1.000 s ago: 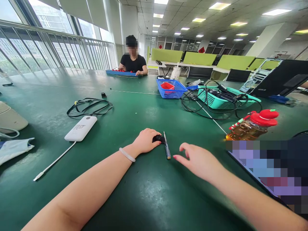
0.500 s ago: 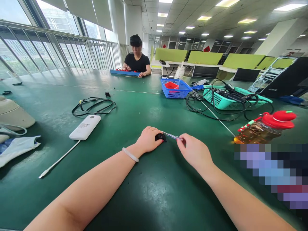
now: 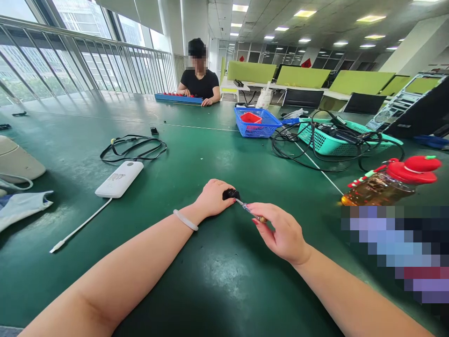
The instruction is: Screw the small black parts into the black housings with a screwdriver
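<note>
My left hand (image 3: 214,197), a pale bangle on its wrist, is closed around a small black part (image 3: 231,194) and steadies it on the green table (image 3: 224,276). The part's exact kind is too small to make out. Between the thumb and fingers of my right hand (image 3: 278,229) is a slim screwdriver (image 3: 249,209) with a clear handle and an amber-coloured end. It slants up to the left, and its thin tip meets the near right side of the black part, close to my left fingertips.
On the left are a white power bank (image 3: 119,179) with its cable and a coiled black cord (image 3: 133,148). A blue basket (image 3: 257,124), a teal basket (image 3: 328,142) of cables and a red-capped bottle (image 3: 393,182) stand right. A person (image 3: 199,82) sits across the table.
My right hand has swung toward me and slightly left, so the screwdriver now points up and away at the black part instead of lying nearly sideways. The view has shifted slightly.
</note>
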A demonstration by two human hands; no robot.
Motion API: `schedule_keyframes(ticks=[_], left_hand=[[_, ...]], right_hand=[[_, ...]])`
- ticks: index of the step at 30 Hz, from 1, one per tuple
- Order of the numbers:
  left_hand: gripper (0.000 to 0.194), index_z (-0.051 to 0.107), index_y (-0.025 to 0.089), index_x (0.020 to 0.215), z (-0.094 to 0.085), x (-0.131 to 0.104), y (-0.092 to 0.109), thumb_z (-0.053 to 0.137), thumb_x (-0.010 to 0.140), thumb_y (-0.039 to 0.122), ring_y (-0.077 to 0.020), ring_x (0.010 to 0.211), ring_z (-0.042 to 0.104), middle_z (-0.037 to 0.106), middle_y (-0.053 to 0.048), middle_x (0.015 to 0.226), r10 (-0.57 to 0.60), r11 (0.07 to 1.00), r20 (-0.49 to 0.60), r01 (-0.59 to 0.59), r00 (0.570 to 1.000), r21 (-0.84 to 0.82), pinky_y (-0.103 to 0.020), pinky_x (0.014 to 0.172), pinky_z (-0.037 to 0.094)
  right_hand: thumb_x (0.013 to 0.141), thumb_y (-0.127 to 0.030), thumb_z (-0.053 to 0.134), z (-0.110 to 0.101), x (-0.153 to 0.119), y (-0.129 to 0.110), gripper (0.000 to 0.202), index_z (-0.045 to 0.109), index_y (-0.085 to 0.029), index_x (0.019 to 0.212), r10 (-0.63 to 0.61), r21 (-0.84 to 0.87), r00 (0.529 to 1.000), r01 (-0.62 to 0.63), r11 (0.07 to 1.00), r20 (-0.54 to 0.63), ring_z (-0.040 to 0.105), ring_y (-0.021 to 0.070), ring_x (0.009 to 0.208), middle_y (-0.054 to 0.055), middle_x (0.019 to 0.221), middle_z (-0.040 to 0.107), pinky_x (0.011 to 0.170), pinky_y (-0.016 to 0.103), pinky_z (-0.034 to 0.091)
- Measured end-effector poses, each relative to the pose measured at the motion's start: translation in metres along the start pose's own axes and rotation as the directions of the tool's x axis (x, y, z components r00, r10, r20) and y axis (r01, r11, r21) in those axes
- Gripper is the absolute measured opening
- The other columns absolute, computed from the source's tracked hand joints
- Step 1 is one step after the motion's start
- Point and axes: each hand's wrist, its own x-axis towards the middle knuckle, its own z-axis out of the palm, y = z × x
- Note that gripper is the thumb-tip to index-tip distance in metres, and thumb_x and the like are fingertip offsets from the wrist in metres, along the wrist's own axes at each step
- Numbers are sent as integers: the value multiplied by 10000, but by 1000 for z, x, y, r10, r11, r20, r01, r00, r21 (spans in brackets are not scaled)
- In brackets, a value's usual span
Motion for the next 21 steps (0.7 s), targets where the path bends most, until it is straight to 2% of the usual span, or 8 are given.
schedule_keyframes(ticks=[17, 21], left_hand=[[289, 672, 240, 1092, -1, 0, 2, 644, 817, 323, -246, 1191, 556, 694, -32, 1186, -7, 1000, 22, 7, 1000, 2, -409, 1094, 380], [285, 672, 248, 1094, 1, 0, 1, 635, 822, 327, -240, 1179, 563, 698, -27, 1177, 0, 1000, 13, 0, 1000, 7, -408, 1085, 389]], right_hand=[[919, -95, 521, 0, 3, 1, 271, 553, -229, 1152, -37, -3, 999, 37, 999, 8, 717, 178, 937, 81, 1034, 726, 797, 331, 623], [895, -97, 572, 0, 3, 1, 224, 576, -198, 1096, -79, -12, 996, 79, 997, 29, 711, 178, 894, 94, 996, 726, 772, 315, 619]])
